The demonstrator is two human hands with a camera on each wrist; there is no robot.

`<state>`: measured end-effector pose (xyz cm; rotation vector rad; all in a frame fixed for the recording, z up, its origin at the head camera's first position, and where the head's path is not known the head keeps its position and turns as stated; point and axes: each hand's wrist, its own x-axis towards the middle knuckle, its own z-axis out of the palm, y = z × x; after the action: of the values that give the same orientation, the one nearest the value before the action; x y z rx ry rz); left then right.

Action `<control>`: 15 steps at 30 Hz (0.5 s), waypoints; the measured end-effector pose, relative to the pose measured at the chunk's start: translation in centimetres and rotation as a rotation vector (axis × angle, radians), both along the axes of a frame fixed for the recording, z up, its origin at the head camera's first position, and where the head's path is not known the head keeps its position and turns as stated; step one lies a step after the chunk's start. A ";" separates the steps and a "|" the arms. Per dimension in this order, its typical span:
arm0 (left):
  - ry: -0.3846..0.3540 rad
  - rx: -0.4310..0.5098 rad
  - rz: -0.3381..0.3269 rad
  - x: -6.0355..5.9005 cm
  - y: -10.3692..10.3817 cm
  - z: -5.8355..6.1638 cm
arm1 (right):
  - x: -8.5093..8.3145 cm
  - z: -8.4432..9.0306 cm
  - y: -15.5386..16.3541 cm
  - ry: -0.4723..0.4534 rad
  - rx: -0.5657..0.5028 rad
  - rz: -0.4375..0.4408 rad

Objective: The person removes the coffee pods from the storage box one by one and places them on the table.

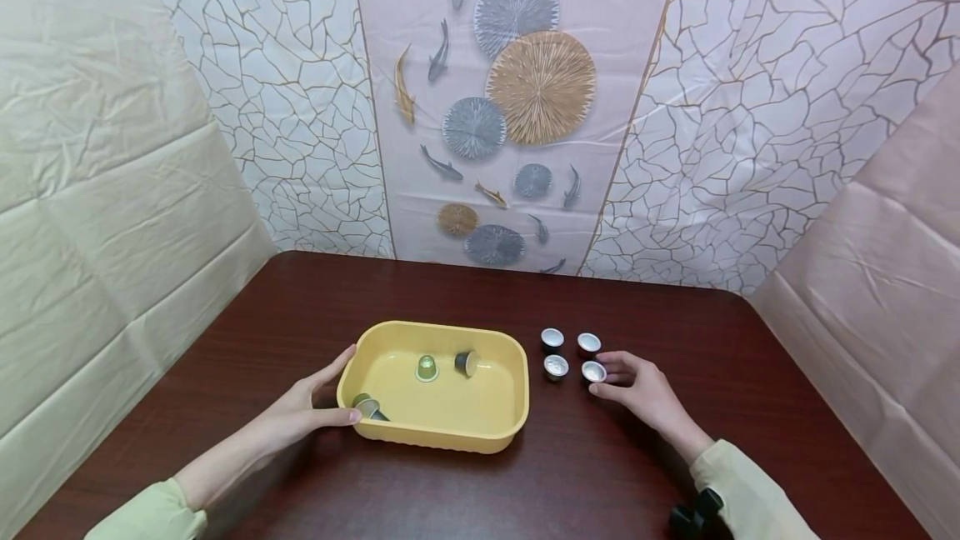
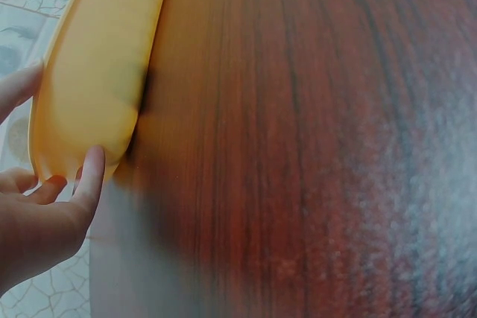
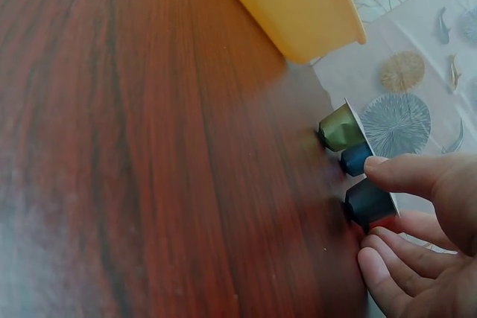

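My left hand [image 1: 303, 407] grips the left end of a yellow plastic tray [image 1: 442, 440], thumb at the near corner and a finger at the far one. Inside lie a green coffee capsule [image 1: 427, 367], a dark one [image 1: 465, 362] on its side, and more capsules [image 1: 367, 408] in the near left corner, partly behind the rim. Right of the tray, several capsules stand lid up in a small square. My right hand [image 1: 637, 390] pinches the near right capsule [image 1: 593, 372] between thumb and finger; in the right wrist view its body [image 3: 367, 202] is dark.
The near left capsule [image 1: 556, 368] of the square is green-bodied, as the right wrist view shows. Behind it are the far left capsule [image 1: 552, 339] and the far right capsule [image 1: 588, 344]. Patterned cloth [image 1: 315, 107] hangs behind the dark wooden table [image 1: 360, 286].
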<state>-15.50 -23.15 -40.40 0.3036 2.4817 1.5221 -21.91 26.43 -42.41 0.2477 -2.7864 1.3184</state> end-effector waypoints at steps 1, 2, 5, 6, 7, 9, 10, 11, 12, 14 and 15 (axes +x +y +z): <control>0.001 0.000 0.000 0.0 0.0 0.0 | 0.1 0.0 0.1 0.000 0.003 0.004; 0.002 0.000 0.000 0.0 0.0 0.0 | 0.1 0.1 0.1 -0.004 0.000 0.002; 0.003 -0.001 -0.001 0.0 0.0 0.0 | 0.3 0.2 0.3 -0.005 0.007 0.008; 0.004 -0.001 -0.002 0.0 0.0 0.0 | 0.3 0.3 0.4 -0.003 0.008 0.009; 0.003 0.000 -0.003 0.0 0.0 0.0 | 0.3 0.3 0.4 -0.001 0.010 0.013; 0.003 0.001 -0.003 0.0 0.0 0.0 | 0.3 0.4 0.6 0.007 0.014 0.020; 0.003 0.001 -0.003 0.0 0.0 -0.1 | 0.4 0.5 0.6 0.009 0.015 0.021; 0.004 0.001 -0.004 0.0 0.0 -0.1 | 0.3 0.6 0.7 0.012 0.024 0.026; 0.003 0.002 -0.004 0.0 0.0 -0.1 | 0.3 0.6 0.8 0.011 0.026 0.028; 0.004 0.003 -0.005 0.0 0.0 -0.1 | 0.2 0.8 0.9 0.009 0.042 0.029; 0.004 0.004 -0.006 0.0 0.0 -0.1 | 0.2 0.9 1.0 0.007 0.053 0.030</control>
<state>-15.54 -23.16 -40.49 0.3141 2.4789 1.5261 -21.76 27.41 -41.47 0.2970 -2.8259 1.2480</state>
